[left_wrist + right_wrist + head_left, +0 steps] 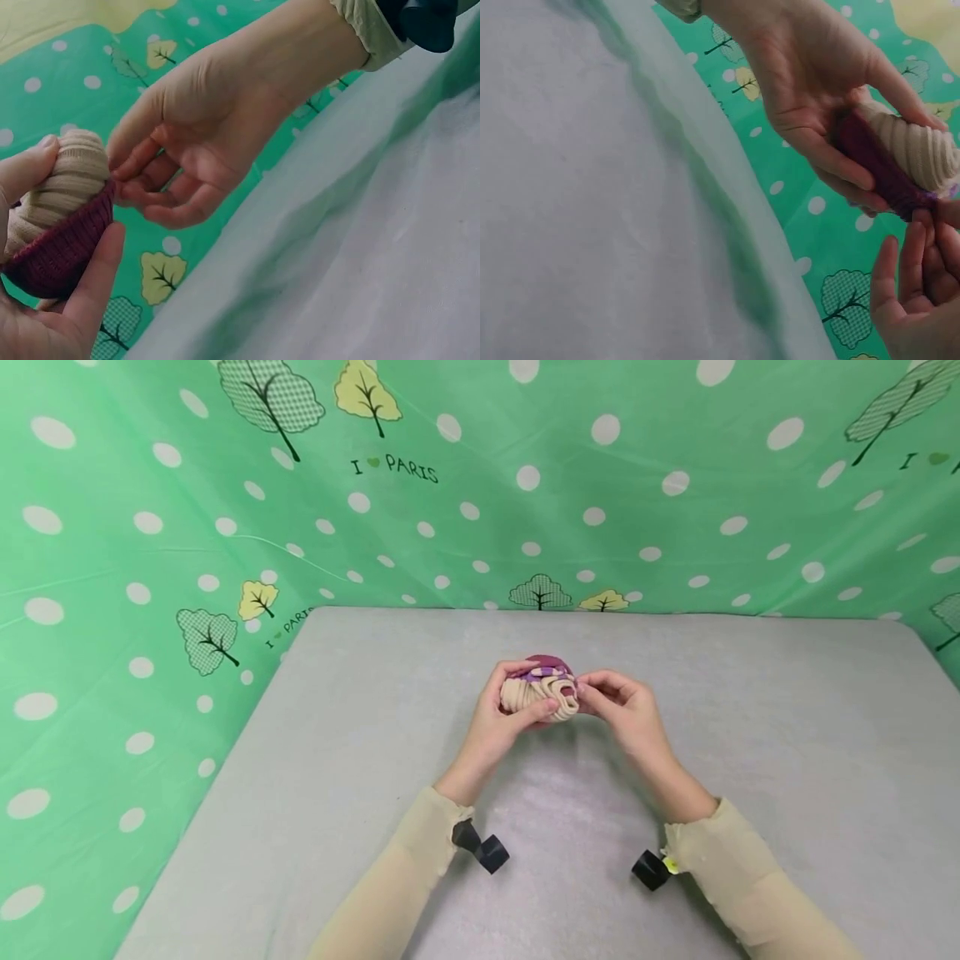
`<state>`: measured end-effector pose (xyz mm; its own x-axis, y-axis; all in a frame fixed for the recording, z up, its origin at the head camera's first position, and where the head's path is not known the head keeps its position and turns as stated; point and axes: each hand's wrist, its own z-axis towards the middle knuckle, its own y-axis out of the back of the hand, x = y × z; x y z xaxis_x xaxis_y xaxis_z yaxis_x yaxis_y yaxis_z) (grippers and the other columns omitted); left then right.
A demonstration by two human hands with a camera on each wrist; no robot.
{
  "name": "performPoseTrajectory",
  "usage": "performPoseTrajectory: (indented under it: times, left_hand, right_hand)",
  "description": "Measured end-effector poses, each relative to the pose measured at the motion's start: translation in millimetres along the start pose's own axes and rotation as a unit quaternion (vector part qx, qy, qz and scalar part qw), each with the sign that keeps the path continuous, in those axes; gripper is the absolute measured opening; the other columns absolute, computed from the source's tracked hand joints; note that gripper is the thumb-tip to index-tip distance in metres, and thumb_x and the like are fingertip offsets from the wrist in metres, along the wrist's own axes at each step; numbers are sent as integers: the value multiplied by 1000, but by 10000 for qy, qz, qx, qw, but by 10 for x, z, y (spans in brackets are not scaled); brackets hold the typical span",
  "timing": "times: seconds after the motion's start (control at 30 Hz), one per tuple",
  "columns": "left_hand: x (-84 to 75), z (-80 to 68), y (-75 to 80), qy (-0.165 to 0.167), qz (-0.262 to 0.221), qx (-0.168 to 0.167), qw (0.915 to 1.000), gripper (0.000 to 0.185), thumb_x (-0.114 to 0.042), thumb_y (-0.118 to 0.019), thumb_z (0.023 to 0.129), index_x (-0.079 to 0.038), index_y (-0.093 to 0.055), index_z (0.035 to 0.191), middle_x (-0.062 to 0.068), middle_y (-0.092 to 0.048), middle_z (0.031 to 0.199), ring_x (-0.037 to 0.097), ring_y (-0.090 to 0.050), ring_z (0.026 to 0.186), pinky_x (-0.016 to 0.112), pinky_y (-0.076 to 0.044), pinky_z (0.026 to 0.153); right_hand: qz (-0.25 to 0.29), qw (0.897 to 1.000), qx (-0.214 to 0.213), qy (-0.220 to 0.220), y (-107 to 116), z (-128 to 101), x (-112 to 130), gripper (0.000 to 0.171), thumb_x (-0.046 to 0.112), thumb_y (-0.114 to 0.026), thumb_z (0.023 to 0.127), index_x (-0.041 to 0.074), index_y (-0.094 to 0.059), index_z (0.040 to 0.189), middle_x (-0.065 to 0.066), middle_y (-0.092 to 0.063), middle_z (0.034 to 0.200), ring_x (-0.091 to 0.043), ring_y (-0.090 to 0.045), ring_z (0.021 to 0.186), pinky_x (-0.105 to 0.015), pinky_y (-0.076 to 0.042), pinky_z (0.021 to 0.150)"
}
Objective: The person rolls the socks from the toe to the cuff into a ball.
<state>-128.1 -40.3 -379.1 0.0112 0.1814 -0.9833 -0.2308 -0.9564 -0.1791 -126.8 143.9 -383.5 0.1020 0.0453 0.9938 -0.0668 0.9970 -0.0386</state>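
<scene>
Fingers of our left hand [504, 714] curl around the rolled sock bundle [542, 691], cream ribbed with a maroon cuff, and hold it just above the grey table [750, 735], near the middle. Our right hand [626, 710] pinches the cuff edge at the bundle's right side. We judge that the cuff is being turned over the roll; the next move calls for a firm pull while the left hand keeps the roll tight. Around the table hangs a green dotted cloth [150, 527]. Nothing stands in the way.
</scene>
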Motion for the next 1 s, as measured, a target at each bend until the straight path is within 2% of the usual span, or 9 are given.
performPoseTrajectory:
  times: [0.1,0.23,0.3,0.43,0.53,0.73,0.8,0.9,1.0]
  left_hand:
    - [15,5,9,-38,-62,-83,9999,48,3,-68,89,-4,-47,132,17,-55,129,15,-64,95,30,-61,75]
    - [61,33,24,-385,278,-620,9969,44,-1,-73,87,-4,-50,124,14,-57,124,13,-62,98,29,-60,77]
    - [86,48,29,-672,819,-988,9894,43,-4,-77,84,-5,-53,120,12,-56,122,13,-59,103,28,-57,85]
    - [114,74,26,-1166,1996,-1448,9621,44,-10,-82,79,-8,-57,115,12,-53,124,19,-53,114,38,-45,102]
    - [105,72,29,-1256,2331,-1272,9559,46,-13,-82,80,-10,-57,119,13,-49,129,23,-50,119,42,-43,106]
    - [45,13,75,-948,2145,-311,9716,47,-13,-72,89,-14,-55,133,12,-41,144,25,-50,124,34,-54,92]
    - [37,0,89,-961,2275,-130,9689,47,-14,-70,90,-15,-56,135,12,-41,147,26,-49,127,36,-56,89]
    - [44,-5,93,-1033,2546,-25,9615,46,-16,-71,91,-17,-58,135,10,-43,148,25,-46,134,37,-52,99]
    - [46,-12,87,-1124,2617,-19,9586,44,-15,-73,90,-17,-61,132,11,-46,145,27,-47,134,40,-51,103]
  right_hand:
    - [23,9993,386,-15,1,14,1,9,5,-53,100,6,-62,99,12,-66,89,-1,-64,83,-18,-57,79]
    - [6,9946,962,390,-27,-16,-16,13,3,-44,103,-3,-55,102,8,-61,93,-6,-59,88,-18,-53,82]
    - [-194,9910,1112,714,-59,-55,-11,14,1,-42,103,-8,-53,102,5,-58,94,-9,-57,89,-18,-50,82]
    - [-619,9837,1230,1153,-150,-123,18,15,0,-42,103,-12,-51,102,-4,-53,96,-10,-53,90,-18,-47,79]
    - [-752,9860,936,1156,-197,-131,34,15,0,-43,103,-12,-51,103,-6,-52,95,-6,-53,88,-18,-47,78]
    - [-1487,9861,19,734,-125,-104,42,14,6,-50,102,-6,-55,101,-10,-55,90,-4,-53,79,-16,-48,69]
    - [-1819,9806,-115,727,-96,-98,64,14,10,-56,100,-4,-56,102,-12,-57,90,-6,-54,79,-16,-49,67]
    - [-2330,9680,-273,889,-61,-85,104,16,13,-63,97,-2,-58,102,-12,-62,90,-10,-57,81,-14,-51,67]
    - [-2987,9465,-286,1183,-35,-82,131,11,11,-65,95,0,-62,97,-11,-65,88,-12,-58,79,-15,-51,67]
